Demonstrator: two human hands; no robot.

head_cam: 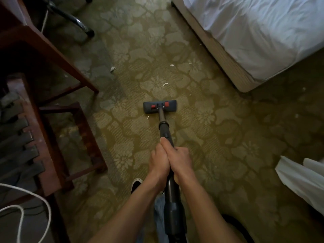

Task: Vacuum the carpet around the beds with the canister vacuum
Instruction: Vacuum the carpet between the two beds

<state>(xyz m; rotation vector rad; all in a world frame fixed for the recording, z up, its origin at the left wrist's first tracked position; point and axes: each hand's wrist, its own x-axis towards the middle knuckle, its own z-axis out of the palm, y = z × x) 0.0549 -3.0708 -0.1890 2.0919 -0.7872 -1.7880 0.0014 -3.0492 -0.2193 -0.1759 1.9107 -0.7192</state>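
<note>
Nearest the viewer, one dark shoe [135, 184] stands on the patterned carpet [219, 134]. Above it, two hands share one dark wand [164, 123]. The left hand [158, 162] and right hand [181, 157] lie pressed side by side, the fingers of each curled round the tube just below its collar. The wand is a stiff, light tube, so force at the grip should pass straight to the tip. This high, doubled hold suits long push-and-pull strokes; a lower hold would probably give finer steering near furniture. The wand ends in one flat floor head [160, 106] bearing two red tabs, which sits flat on the open carpet between the furniture and the bed. It is likely to drag a little on the pile. One small paper scrap [148, 117] lies just behind the head's left corner. Four larger scraps lie ahead of it, the nearest [165, 84] close in front; finer flecks are too small to count. Farther off are one bed [254, 41] at right, one wooden rack [57, 146] at left, and one chair base [77, 20]. The canister is out of view.
</note>
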